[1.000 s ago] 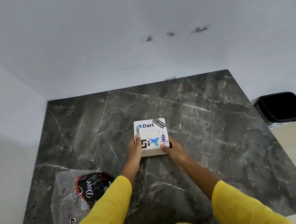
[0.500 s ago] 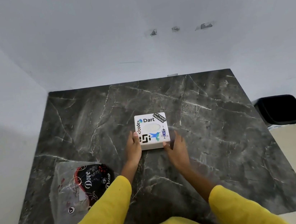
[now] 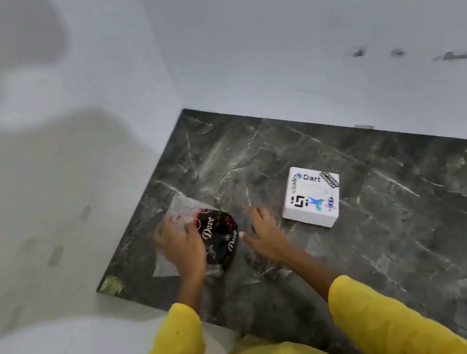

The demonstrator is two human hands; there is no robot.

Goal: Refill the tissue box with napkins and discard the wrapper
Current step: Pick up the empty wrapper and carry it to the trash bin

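Presently: one white square stickered tissue box (image 3: 311,196); one clear plastic Dove wrapper (image 3: 216,235) under left hand (image 3: 182,246), fingers flat; right hand (image 3: 264,235), fingers spread wide, empty; dark marble surface (image 3: 396,229).

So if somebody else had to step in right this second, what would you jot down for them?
Left hand rests flat on the clear wrapper with the dark napkin pack inside; whether it grips is unclear.
Right hand is open and empty beside the pack.
Tissue box sits closed on the marble table, untouched by either hand.
Done: nothing visible.
Left: unwrap, fill box, bin wrapper.
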